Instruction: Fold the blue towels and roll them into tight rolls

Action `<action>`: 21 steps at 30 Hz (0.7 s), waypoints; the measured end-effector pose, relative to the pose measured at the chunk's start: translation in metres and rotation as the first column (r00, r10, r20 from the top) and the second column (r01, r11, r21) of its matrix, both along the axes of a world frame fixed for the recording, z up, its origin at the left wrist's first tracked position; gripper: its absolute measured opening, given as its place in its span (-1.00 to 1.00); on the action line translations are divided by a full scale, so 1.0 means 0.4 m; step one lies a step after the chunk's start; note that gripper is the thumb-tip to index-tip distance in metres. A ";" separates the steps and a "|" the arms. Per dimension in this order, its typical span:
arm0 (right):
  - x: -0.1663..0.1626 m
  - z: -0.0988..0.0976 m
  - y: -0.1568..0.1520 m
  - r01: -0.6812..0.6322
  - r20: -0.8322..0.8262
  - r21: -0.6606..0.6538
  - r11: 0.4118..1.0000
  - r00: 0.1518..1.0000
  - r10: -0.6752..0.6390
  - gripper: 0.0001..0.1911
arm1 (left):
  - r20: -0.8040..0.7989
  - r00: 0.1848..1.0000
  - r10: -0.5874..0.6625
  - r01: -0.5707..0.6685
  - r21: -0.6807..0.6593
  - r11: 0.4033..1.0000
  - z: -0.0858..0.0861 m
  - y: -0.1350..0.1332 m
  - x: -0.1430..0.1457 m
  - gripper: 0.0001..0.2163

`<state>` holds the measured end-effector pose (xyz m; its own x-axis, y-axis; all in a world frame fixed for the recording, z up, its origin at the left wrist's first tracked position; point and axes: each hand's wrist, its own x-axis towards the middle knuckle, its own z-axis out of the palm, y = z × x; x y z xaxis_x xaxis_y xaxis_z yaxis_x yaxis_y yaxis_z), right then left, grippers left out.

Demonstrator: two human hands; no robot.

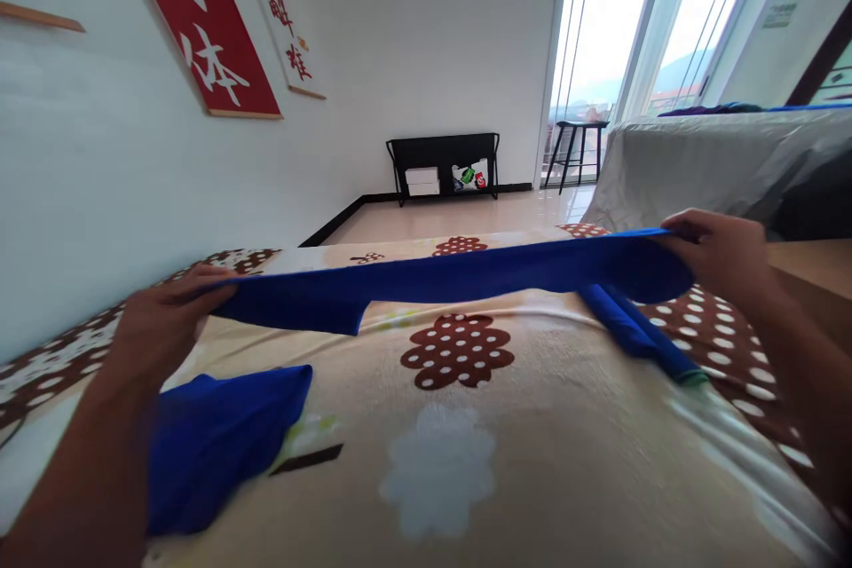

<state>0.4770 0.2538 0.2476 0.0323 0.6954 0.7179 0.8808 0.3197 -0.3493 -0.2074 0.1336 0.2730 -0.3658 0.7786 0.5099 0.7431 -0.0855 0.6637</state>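
A blue garment [453, 277], folded into a long narrow strip, is stretched between my two hands above the bed. My left hand [169, 297] pinches its left end, where a short sleeve-like flap hangs down. At the other end my right hand [722, 253] grips a top corner, and the fabric droops in a rounded fold beside the fingers. Below my left hand a second piece of blue cloth [226, 435] lies on the blanket, partly behind my forearm. Under the right end runs a narrow blue cloth length [639, 333] with a greenish tip; whether it joins the held garment cannot be told.
The bed has a beige blanket [565, 426] with brown dotted flowers. Beyond its far edge stands a black rack [443, 146] against the wall. A black stool [579, 138] is by the glass door. A covered piece of furniture [706, 160] stands at right.
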 end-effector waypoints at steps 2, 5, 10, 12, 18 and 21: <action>0.006 -0.069 -0.035 -0.026 0.019 -0.029 0.999 0.999 0.027 -0.66 | 0.017 0.997 -0.070 0.071 -0.074 0.995 -0.060 -0.061 -0.019 -0.65; 0.012 -0.233 -0.085 -0.139 0.064 -0.111 0.984 0.987 0.146 -0.78 | 0.038 0.980 -0.197 0.200 -0.273 0.941 -0.199 -0.135 -0.036 -0.74; 0.029 -0.529 -0.191 -0.229 0.076 -0.217 0.949 0.965 0.250 -0.69 | -0.091 0.900 -0.426 0.342 -0.456 0.821 -0.469 -0.229 -0.073 -0.75; 0.047 -0.609 -0.245 -0.208 0.075 -0.243 0.948 0.970 0.232 -0.66 | -0.237 0.824 -0.515 0.342 -0.517 0.785 -0.545 -0.273 -0.098 -0.73; 0.126 -0.703 -0.391 -0.167 0.095 -0.271 0.948 0.975 0.199 -0.78 | -0.476 0.651 -0.592 0.276 -0.578 0.768 -0.618 -0.392 -0.154 -0.60; 0.170 -0.738 -0.445 -0.170 0.102 -0.267 0.949 0.974 0.203 -0.80 | -0.487 0.664 -0.567 0.291 -0.531 0.796 -0.641 -0.444 -0.157 -0.58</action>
<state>0.5449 0.0757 -0.0474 -0.1946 0.8403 0.5059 0.8562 0.3972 -0.3304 -0.2702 -0.0441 0.0168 0.3350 0.9347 0.1188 0.9256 -0.3500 0.1438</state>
